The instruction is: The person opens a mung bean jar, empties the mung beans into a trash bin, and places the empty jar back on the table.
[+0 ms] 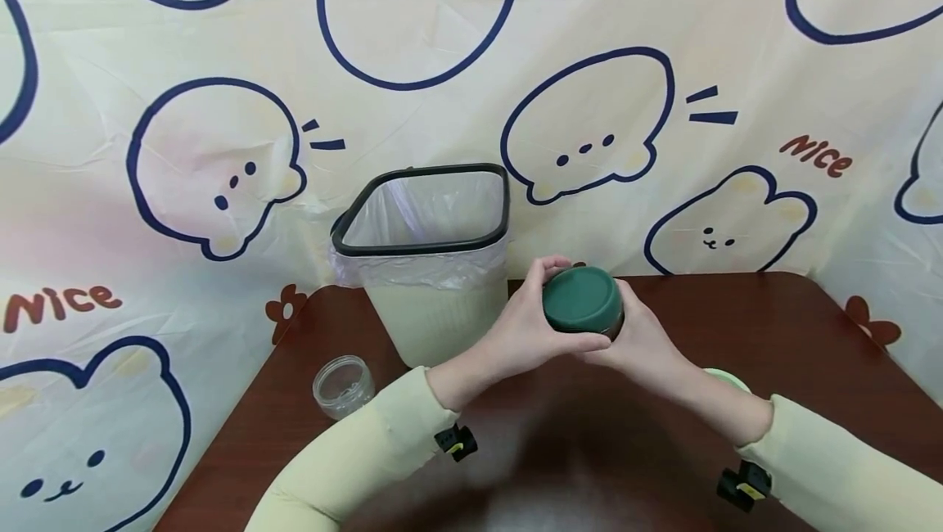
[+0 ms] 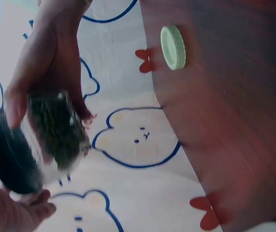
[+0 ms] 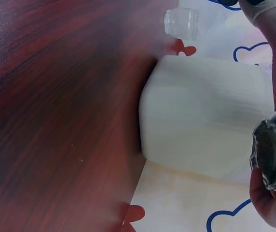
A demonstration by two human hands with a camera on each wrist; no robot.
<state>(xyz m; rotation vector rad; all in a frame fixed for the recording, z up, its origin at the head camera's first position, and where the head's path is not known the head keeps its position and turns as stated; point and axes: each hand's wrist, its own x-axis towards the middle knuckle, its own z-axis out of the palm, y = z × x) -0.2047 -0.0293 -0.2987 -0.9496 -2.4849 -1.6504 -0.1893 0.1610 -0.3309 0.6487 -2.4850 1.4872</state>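
Up in front of the table, both hands hold a clear jar [image 2: 56, 128] of small green pieces, fitted with a dark green lid [image 1: 582, 299]. My left hand [image 1: 526, 323] grips it from the left at the lid, its thumb along the near side. On the right, my right hand [image 1: 637, 335] grips the jar's body. The jar's base [image 3: 270, 152] shows in the right wrist view. What the green pieces are is too blurred to tell.
A pale waste bin [image 1: 435, 311] with a black rim and plastic liner stands left of the hands. Beside it, an uncapped clear jar [image 1: 344, 386] sits at the table's left edge. A light green lid [image 2: 173, 47] lies on the brown table [image 1: 737, 311], partly behind the right forearm.
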